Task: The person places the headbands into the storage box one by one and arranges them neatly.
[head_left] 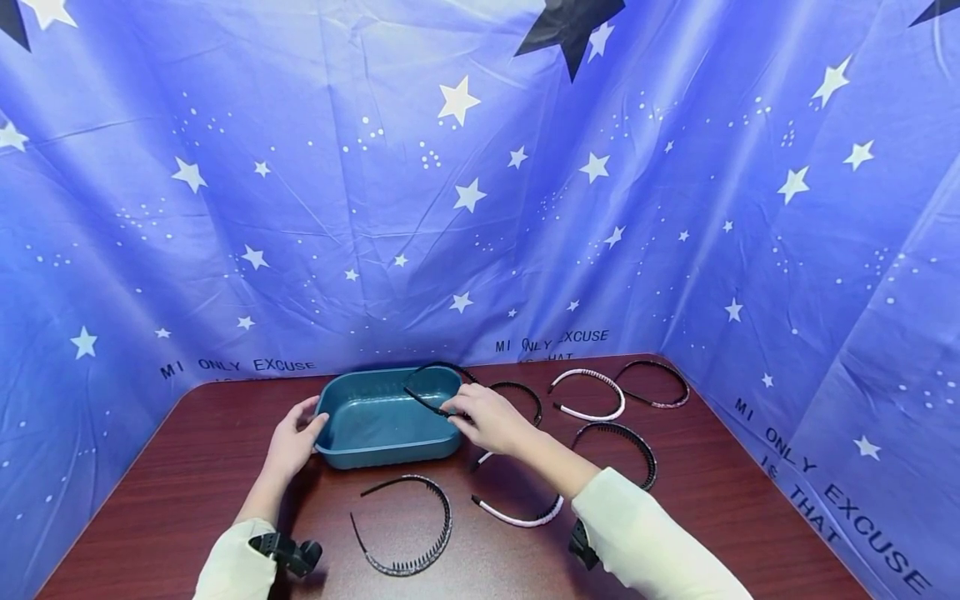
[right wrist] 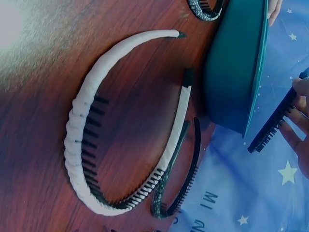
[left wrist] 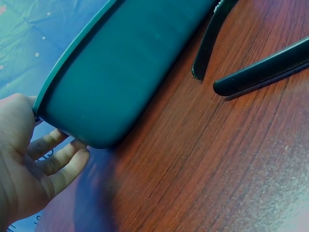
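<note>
A teal plastic basin (head_left: 390, 454) stands toward the back of the table. My left hand (head_left: 292, 440) grips its left end, and in the left wrist view the thumb side lies at the rim with fingers (left wrist: 65, 166) beneath. Over the basin's right end, my right hand (head_left: 491, 421) pinches a black headband (head_left: 426, 403). Comb teeth show along that headband (right wrist: 273, 123) in the right wrist view. Near my right forearm lies a white headband (head_left: 517, 522) with black tips, partly hidden by the arm. A glittery black headband (head_left: 447, 533) lies in front of the basin.
On the right of the table lie another white headband (head_left: 592, 416), a toothed black headband (head_left: 651, 457) and a thin dark headband (head_left: 686, 392). One more black headband (head_left: 534, 396) sits behind my right hand. A blue star-printed cloth (head_left: 405, 208) rises behind the table (head_left: 172, 500).
</note>
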Tool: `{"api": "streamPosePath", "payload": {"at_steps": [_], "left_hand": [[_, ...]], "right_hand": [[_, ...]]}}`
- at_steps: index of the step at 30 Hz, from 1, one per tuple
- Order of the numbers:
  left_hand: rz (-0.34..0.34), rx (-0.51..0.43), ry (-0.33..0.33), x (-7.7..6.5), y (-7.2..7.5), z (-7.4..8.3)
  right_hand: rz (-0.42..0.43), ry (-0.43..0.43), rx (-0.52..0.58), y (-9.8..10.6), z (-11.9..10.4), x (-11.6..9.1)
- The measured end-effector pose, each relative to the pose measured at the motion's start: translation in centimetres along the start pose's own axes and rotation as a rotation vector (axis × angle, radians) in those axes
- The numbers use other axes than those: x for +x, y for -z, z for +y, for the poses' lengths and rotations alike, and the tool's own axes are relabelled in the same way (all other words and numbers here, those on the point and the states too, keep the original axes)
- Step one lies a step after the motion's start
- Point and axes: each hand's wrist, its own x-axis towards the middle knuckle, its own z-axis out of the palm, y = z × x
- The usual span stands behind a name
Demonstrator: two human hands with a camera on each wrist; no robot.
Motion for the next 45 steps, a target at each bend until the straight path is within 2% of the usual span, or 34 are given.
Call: {"api": "streamPosePath", "payload": {"at_steps": [16,28,45], "left_hand": [[-0.011,-0.004,0.009,0.0,0.0,0.1],[-0.018,-0.011,0.014,0.0,0.0,-0.2],[-0.011,-0.008,0.008,0.2,0.0,-0.2]], "right_hand": [[-0.022,-0.032,0.027,-1.5,-1.2,1.0],[-0.023,-0.022,0.013,-2.5,-1.9,1.7],[-0.09,-0.102,0.003,-3.9,-1.7,2.3]]}}
